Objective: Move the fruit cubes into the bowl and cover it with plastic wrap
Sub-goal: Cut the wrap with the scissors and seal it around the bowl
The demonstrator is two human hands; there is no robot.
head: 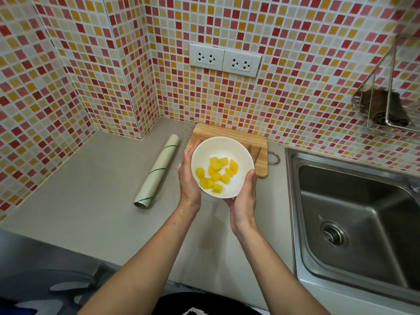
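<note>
Both hands cup a white bowl (222,167), lifted above the grey bench (95,201): left hand (189,176) wraps its left side, right hand (244,196) grips its lower right rim from underneath. Yellow fruit cubes (216,173) sit inside the bowl, uncovered. Wooden cutting board (229,135) lies behind the bowl, a knife (258,153) on its right part. Plastic wrap roll (156,171) lies on the bench left of the bowl, apart from it. Steel sink (354,223) at right. Tiled wall with two outlets (225,59).
</note>
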